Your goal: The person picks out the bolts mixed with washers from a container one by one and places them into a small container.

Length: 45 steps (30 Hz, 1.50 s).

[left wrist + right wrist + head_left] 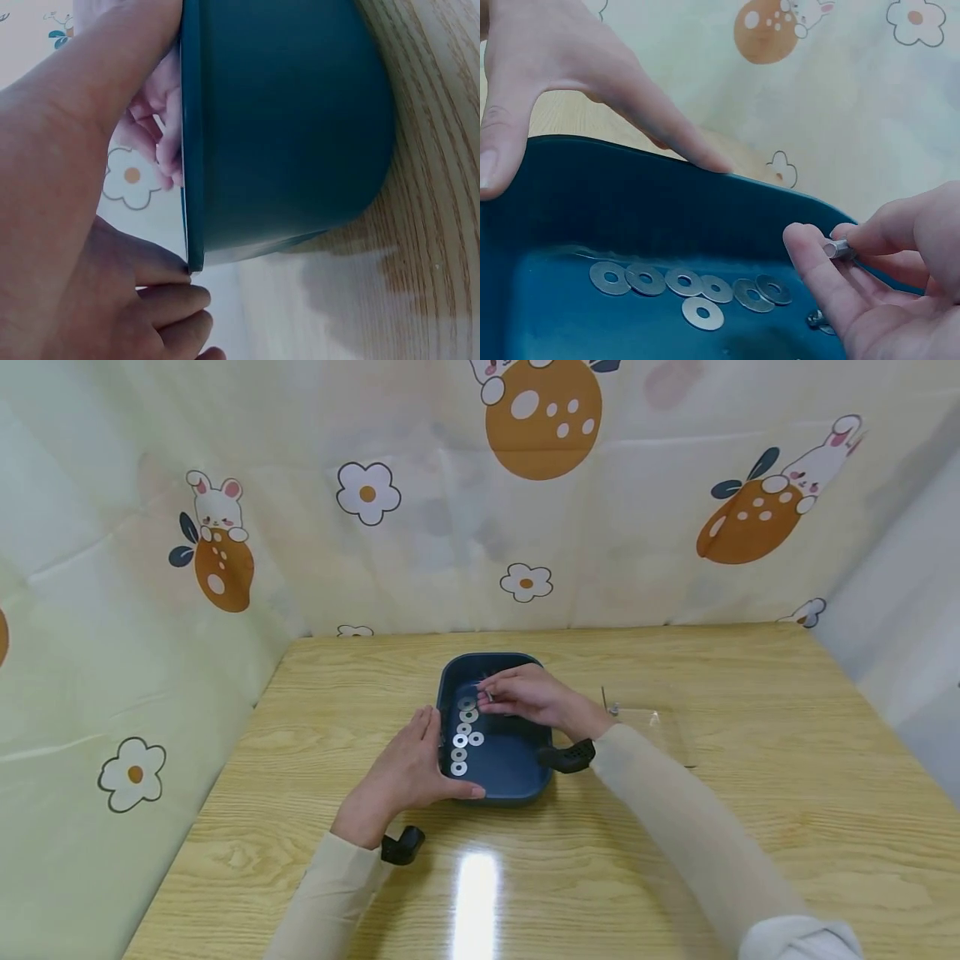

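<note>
A dark blue plastic bin (510, 777) with rounded corners stands on the table. My left hand (408, 768) spans its near left corner, thumb over the front rim and fingers stretched along the left rim. Above the far part of the bin, my right hand (528, 692) pinches a small silver metal cylinder (838, 249) between thumb and fingers. Several flat metal washers (712, 321) lie in a rough row on the bin floor along the left wall, a few overlapping. Close below the right fingers, a small dark metal piece (814, 321) is partly hidden.
To the right of the bin lies a clear plastic sheet (652, 727) on the wooden table (750, 827), with a small metal piece (614, 708) at its far left corner. A patterned curtain (435, 552) hangs behind the table and along its left side.
</note>
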### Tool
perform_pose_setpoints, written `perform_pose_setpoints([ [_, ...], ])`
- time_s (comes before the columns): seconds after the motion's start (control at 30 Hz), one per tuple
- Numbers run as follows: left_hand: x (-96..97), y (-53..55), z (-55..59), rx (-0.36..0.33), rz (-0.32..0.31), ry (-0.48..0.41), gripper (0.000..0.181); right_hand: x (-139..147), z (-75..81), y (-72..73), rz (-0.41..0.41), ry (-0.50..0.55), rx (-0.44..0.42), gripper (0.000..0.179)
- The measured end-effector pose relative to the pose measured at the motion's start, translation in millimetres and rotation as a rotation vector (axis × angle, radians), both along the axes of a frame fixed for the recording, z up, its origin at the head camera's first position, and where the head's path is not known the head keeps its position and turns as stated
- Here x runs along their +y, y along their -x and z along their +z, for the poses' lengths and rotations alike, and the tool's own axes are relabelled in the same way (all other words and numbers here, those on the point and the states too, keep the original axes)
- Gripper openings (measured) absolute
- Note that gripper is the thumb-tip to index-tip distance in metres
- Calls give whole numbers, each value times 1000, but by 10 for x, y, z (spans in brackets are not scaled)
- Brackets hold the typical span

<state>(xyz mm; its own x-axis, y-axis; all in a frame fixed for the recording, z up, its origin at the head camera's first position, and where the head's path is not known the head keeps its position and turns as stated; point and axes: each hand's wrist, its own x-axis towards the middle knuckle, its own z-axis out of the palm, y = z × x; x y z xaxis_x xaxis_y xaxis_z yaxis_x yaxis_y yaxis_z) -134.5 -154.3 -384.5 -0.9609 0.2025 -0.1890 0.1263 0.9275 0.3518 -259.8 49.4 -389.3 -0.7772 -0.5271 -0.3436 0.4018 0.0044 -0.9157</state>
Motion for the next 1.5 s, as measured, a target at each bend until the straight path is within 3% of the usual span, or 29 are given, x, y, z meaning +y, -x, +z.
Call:
perform_pose_setpoints([
  [0.4,10,-11,24,26,-27,57,135,187,108,-45,11,-11,38,38],
  [0.67,18,-9,32,23,-14,74,135,387,157,-81,-7,-30,59,40],
  [1.23,44,-18,62,25,-12,79,136,916,117,-83,-33,27,76,44],
  [1.5,94,-18,101,48,-62,84,132,1136,93,-100,-67,59,65,43],
])
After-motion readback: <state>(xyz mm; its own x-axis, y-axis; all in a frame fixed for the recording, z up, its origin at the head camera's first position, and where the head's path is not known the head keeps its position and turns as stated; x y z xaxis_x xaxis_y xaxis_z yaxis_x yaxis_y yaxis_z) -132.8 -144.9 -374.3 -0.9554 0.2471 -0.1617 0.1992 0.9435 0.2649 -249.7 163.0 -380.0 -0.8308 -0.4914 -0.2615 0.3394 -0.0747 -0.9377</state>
